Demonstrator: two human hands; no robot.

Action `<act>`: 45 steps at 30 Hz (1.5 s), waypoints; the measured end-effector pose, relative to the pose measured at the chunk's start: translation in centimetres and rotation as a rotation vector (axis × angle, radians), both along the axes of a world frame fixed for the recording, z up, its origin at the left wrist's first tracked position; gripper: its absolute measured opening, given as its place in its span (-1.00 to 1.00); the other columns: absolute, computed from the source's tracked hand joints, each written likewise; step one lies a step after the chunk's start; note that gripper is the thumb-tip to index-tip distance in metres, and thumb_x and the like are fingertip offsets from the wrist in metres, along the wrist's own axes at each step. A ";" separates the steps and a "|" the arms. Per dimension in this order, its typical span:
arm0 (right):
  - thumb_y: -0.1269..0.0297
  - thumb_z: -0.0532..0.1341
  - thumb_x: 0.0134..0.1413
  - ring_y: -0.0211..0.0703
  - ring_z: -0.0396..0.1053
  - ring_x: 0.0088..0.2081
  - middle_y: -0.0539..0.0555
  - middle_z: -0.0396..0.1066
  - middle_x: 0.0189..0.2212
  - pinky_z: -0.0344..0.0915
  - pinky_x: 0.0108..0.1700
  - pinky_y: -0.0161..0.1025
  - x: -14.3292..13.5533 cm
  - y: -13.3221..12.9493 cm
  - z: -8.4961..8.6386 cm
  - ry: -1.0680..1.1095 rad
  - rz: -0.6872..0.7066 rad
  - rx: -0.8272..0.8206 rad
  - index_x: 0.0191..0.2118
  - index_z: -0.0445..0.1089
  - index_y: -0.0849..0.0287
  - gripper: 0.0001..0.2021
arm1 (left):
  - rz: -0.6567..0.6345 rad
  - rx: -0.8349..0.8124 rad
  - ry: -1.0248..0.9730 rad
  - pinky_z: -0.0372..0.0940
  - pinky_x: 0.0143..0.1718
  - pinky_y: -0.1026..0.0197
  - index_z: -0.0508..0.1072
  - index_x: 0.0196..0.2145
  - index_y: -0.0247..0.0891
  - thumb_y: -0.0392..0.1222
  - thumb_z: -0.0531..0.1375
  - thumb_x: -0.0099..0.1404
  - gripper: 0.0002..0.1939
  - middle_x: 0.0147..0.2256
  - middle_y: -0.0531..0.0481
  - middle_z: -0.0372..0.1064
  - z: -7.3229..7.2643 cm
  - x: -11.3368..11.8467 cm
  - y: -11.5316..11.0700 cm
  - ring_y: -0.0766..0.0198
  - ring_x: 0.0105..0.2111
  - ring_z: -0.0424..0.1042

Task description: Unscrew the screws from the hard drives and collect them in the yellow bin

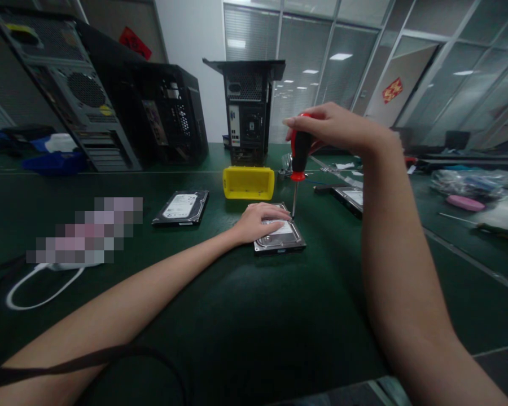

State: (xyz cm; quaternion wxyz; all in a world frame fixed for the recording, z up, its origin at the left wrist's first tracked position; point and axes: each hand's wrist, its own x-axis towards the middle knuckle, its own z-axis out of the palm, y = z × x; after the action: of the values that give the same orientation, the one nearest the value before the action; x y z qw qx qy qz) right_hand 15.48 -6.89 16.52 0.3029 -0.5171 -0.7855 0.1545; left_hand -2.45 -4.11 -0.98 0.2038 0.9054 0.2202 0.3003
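Observation:
My right hand (317,127) is closed around the red and black handle of a screwdriver (300,149), held upright. Its thin shaft points straight down, and the tip meets the right edge of a hard drive (279,242). My left hand (260,220) lies flat across the far left part of that drive, fingers stretched out and together, covering much of its label. The drive rests label side up on the green table. Just beyond it stands a yellow plastic bin (249,183) with its opening facing me, and a few small dark bits show inside.
A second hard drive (181,207) lies at the left, another (349,197) at the right behind my forearm. Computer cases (249,113) stand along the back. A white cable (46,287) curls at the left. Plastic bags (469,183) and another screwdriver (497,230) lie far right.

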 end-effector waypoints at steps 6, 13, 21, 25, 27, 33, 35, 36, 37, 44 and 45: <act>-0.03 0.13 0.13 -0.13 0.47 -0.27 0.15 0.50 -0.27 0.43 -0.26 -0.25 0.1 0.0 -0.1 0.002 0.009 0.006 -0.26 0.43 0.24 -0.62 | 0.011 -0.004 0.003 0.15 0.13 -0.03 0.51 -0.11 -0.11 -0.15 0.12 0.28 -0.74 -0.03 0.04 0.44 0.0 0.0 0.0 0.18 0.05 0.34; -0.01 0.13 0.14 -0.15 0.46 -0.28 0.14 0.50 -0.28 0.43 -0.25 -0.23 0.1 0.2 0.0 0.007 0.015 0.009 -0.25 0.43 0.25 -0.62 | 0.001 0.005 -0.009 0.16 0.12 0.00 0.52 -0.11 -0.15 -0.16 0.12 0.28 -0.73 -0.03 0.01 0.45 -0.1 0.0 0.1 0.17 0.05 0.35; -0.07 0.13 0.11 -0.13 0.46 -0.28 0.14 0.50 -0.27 0.42 -0.22 -0.18 0.0 0.3 -0.1 -0.005 0.003 0.005 -0.26 0.43 0.21 -0.60 | 0.019 -0.001 0.012 0.15 0.12 -0.05 0.51 -0.11 -0.10 -0.16 0.12 0.29 -0.75 -0.02 0.03 0.44 0.0 0.0 0.0 0.18 0.05 0.34; -0.07 0.13 0.11 -0.10 0.46 -0.25 0.14 0.50 -0.26 0.42 -0.20 -0.16 0.1 0.2 0.0 -0.003 0.011 0.005 -0.29 0.43 0.20 -0.61 | 0.028 -0.001 0.014 0.16 0.11 -0.05 0.51 -0.11 -0.10 -0.16 0.12 0.29 -0.75 -0.01 0.04 0.44 0.1 0.0 -0.1 0.18 0.05 0.33; -0.06 0.13 0.11 -0.09 0.46 -0.25 0.16 0.50 -0.27 0.42 -0.19 -0.15 0.1 0.2 -0.1 0.003 0.019 0.001 -0.29 0.43 0.20 -0.61 | 0.023 0.000 0.007 0.16 0.11 -0.05 0.51 -0.11 -0.12 -0.16 0.12 0.29 -0.75 -0.02 0.02 0.44 0.0 0.0 -0.1 0.17 0.05 0.34; -0.07 0.14 0.11 -0.11 0.46 -0.27 0.15 0.50 -0.28 0.43 -0.21 -0.18 -0.1 0.0 -0.2 0.011 0.024 0.008 -0.29 0.43 0.22 -0.60 | 0.016 0.004 0.005 0.16 0.12 -0.04 0.51 -0.11 -0.11 -0.15 0.12 0.29 -0.74 -0.02 0.03 0.44 0.0 0.0 0.0 0.17 0.05 0.34; -0.05 0.14 0.12 -0.13 0.46 -0.28 0.15 0.50 -0.28 0.42 -0.21 -0.20 -0.2 -0.1 -0.1 0.010 0.018 0.006 -0.29 0.43 0.23 -0.61 | 0.022 0.003 0.011 0.15 0.12 -0.04 0.51 -0.11 -0.10 -0.15 0.11 0.29 -0.74 -0.02 0.04 0.44 0.0 0.0 0.0 0.17 0.05 0.34; -0.04 0.13 0.13 -0.14 0.46 -0.28 0.14 0.50 -0.28 0.42 -0.21 -0.21 -0.2 -0.1 -0.1 0.009 0.014 0.006 -0.28 0.43 0.23 -0.62 | 0.023 0.001 0.013 0.15 0.12 -0.04 0.51 -0.11 -0.11 -0.15 0.11 0.29 -0.74 -0.02 0.04 0.44 0.0 0.0 0.0 0.17 0.05 0.34; -0.03 0.13 0.13 -0.14 0.46 -0.27 0.14 0.50 -0.29 0.42 -0.21 -0.22 -0.2 -0.1 -0.1 0.004 0.009 0.008 -0.28 0.44 0.24 -0.62 | 0.023 -0.001 0.012 0.15 0.12 -0.03 0.51 -0.10 -0.11 -0.15 0.11 0.29 -0.74 -0.02 0.03 0.44 0.0 0.0 0.0 0.17 0.05 0.34; -0.04 0.15 0.12 -0.11 0.45 -0.24 0.17 0.49 -0.27 0.40 -0.19 -0.19 -0.2 -0.1 0.1 -0.021 -0.001 0.023 -0.28 0.44 0.24 -0.61 | 0.008 0.005 -0.006 0.16 0.12 -0.02 0.52 -0.11 -0.12 -0.14 0.12 0.29 -0.74 -0.03 0.03 0.45 -0.2 0.0 0.2 0.16 0.04 0.35; -0.04 0.14 0.12 -0.11 0.44 -0.23 0.17 0.49 -0.27 0.39 -0.19 -0.19 -0.2 -0.1 0.1 -0.028 -0.002 0.018 -0.27 0.44 0.23 -0.61 | 0.003 0.007 -0.011 0.17 0.11 -0.01 0.52 -0.11 -0.12 -0.14 0.12 0.29 -0.74 -0.03 0.02 0.45 -0.3 0.0 0.2 0.16 0.04 0.35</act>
State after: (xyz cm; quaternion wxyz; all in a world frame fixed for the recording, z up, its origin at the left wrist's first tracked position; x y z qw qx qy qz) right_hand 15.30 -7.03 16.62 0.2966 -0.5171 -0.7906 0.1399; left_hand -2.40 -3.89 -1.26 0.2015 0.9042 0.2195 0.3061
